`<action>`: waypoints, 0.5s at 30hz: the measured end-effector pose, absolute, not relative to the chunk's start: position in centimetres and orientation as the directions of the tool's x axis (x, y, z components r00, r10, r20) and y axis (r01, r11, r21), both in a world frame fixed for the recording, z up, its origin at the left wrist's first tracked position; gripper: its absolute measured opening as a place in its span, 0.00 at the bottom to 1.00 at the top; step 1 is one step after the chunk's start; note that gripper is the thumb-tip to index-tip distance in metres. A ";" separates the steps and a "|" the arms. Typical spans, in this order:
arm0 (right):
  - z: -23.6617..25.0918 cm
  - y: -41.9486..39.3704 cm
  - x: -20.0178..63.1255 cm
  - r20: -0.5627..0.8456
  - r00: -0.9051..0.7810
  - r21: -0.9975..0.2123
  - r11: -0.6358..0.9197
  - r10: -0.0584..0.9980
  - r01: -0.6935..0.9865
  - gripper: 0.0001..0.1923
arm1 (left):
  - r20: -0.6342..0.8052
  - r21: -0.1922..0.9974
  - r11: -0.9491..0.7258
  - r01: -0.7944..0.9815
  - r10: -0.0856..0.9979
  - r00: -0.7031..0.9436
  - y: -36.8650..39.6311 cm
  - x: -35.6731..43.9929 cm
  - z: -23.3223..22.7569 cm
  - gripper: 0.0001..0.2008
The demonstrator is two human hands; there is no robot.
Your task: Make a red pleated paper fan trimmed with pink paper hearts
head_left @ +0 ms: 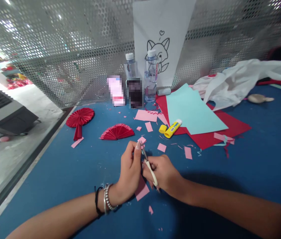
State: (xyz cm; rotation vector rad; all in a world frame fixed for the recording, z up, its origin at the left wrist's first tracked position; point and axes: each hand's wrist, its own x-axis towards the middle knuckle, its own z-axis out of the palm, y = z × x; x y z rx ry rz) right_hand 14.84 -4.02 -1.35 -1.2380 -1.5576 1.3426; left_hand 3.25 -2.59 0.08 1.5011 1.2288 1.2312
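Observation:
My right hand [161, 169] is closed round the white handles of a pair of scissors [152, 172], its blades pointing up and away from me. A small piece of pink paper [142, 140] is pinched between the thumb and fingers of my left hand [130, 166], right at the blade tips. Beneath my hands lies a larger pink paper piece [142, 191], partly covered. Beyond them rests a red pleated paper fan [117, 131]. Several pink scraps, among them a pink rectangle [188, 152], are scattered around.
On the blue table [100, 212] a glue stick [173, 128] lies beside its yellow cap [162, 128]. Light blue paper [195, 111] covers red sheets [232, 124]. A round red fan [80, 118] sits left. Bottles [151, 78] and two phones stand against the perforated metal panel [80, 56].

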 end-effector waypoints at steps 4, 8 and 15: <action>-1.0 -4.1 14.9 -0.112 -0.286 -0.984 -0.065 0.952 0.168 0.13 | 0.206 0.959 -0.208 0.193 0.978 0.034 -2.6 3.3 0.1 0.13; -1.1 -4.2 15.0 -0.136 -0.319 -0.985 -0.092 0.938 0.147 0.12 | 0.213 0.955 -0.215 0.205 0.977 0.035 -2.5 3.2 0.1 0.13; 0.1 -2.9 16.7 -0.123 -0.415 -0.949 0.015 0.901 0.314 0.10 | 0.251 0.943 -0.260 0.206 0.966 0.069 -1.6 2.2 -0.1 0.14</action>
